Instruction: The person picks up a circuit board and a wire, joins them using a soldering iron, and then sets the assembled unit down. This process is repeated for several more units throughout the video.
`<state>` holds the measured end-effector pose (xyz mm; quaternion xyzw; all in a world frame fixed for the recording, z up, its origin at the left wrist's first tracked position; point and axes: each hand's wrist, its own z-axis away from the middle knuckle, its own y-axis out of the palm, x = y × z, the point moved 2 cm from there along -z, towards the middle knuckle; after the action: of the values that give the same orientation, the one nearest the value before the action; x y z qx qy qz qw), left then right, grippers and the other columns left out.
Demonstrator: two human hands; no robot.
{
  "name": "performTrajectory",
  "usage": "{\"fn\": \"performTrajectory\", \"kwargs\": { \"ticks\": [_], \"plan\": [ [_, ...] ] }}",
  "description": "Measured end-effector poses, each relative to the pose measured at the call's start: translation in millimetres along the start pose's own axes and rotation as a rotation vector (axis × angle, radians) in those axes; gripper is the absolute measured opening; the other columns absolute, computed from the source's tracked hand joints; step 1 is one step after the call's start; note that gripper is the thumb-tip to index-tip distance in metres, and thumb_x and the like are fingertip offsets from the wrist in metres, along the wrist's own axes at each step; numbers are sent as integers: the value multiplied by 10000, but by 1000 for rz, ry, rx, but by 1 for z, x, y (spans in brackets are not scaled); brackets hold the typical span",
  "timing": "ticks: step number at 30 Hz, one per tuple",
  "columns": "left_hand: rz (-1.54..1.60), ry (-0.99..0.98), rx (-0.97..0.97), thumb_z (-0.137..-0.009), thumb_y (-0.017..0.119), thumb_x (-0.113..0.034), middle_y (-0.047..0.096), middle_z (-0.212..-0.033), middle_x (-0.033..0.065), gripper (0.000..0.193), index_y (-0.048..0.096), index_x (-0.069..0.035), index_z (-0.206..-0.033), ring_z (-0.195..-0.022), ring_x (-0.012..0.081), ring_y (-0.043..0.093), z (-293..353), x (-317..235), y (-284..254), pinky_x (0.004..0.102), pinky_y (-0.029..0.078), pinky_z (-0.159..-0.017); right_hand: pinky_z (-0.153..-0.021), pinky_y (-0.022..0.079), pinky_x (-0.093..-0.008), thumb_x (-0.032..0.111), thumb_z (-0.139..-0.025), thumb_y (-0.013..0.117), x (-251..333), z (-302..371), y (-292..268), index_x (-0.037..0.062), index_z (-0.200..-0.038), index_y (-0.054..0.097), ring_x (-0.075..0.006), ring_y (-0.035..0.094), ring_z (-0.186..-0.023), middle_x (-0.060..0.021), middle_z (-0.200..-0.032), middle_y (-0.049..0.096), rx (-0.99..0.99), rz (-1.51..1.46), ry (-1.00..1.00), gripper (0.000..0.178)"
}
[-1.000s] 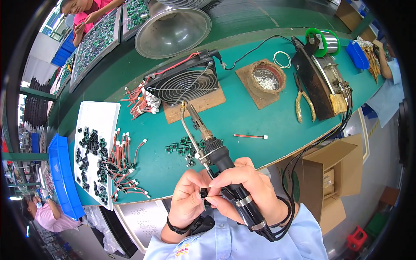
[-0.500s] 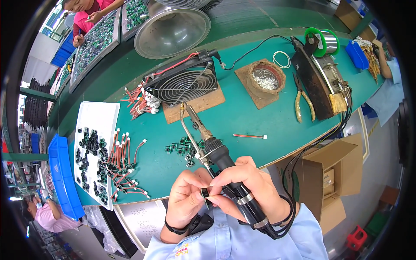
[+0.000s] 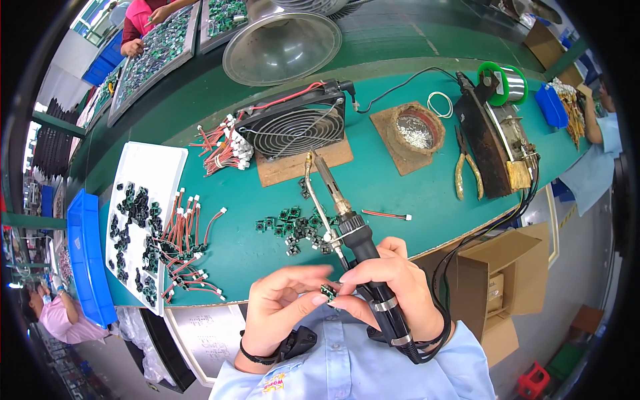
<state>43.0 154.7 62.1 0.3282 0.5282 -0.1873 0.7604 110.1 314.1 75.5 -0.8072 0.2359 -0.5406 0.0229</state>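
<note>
My right hand (image 3: 397, 287) is wrapped round a black soldering iron (image 3: 360, 243) with a thin metal feed tube (image 3: 319, 203) along its side; both tips point away from me. The same hand's thumb and index finger pinch a small green-and-black circuit board (image 3: 328, 292). Beside it, my left hand (image 3: 283, 303) has its thumb at the board's edge, while its slightly blurred fingers stretch out above, apart from the thumb. Just beyond the hands lies a loose group of similar small boards (image 3: 293, 225) on the green bench (image 3: 400, 217).
At the left, a white tray (image 3: 157, 163) holds black parts, with red-wired connectors (image 3: 183, 230) beside it and a blue bin (image 3: 90, 260) further left. A fan (image 3: 293, 127), solder pot (image 3: 427, 123), pliers (image 3: 468, 167) and solder spool (image 3: 503, 83) stand beyond. Cables hang at the right, near a cardboard box (image 3: 513, 267).
My left fingers have lifted and spread away from the small board, which now shows more of its green face between my right fingertips. The view has shifted slightly.
</note>
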Motion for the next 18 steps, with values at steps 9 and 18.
{"fn": "performTrajectory", "kwargs": {
  "ticks": [9, 18],
  "plan": [
    [158, 144, 129, -842, 524, 75, 591, -1076, 213, 151, 482, 22, -977, -1029, 263, 579, -5, 7, 0, 374, 448, -895, -777, 384, -329, 67, -676, 769, -1, 5, 2, 105, -997, 539, -150, 592, -655, -3, -802, 636, -66, 2, 36, 397],
    [259, 105, -98, -822, 589, -88, 624, -962, 206, 157, 446, -47, -870, -968, 280, 583, -10, 8, 0, 415, 426, -897, -986, 268, -427, 200, -778, 704, -11, 5, -15, 81, -1076, 452, -227, 557, -865, -136, -856, 639, -178, 315, -24, 408]
  ]
}}
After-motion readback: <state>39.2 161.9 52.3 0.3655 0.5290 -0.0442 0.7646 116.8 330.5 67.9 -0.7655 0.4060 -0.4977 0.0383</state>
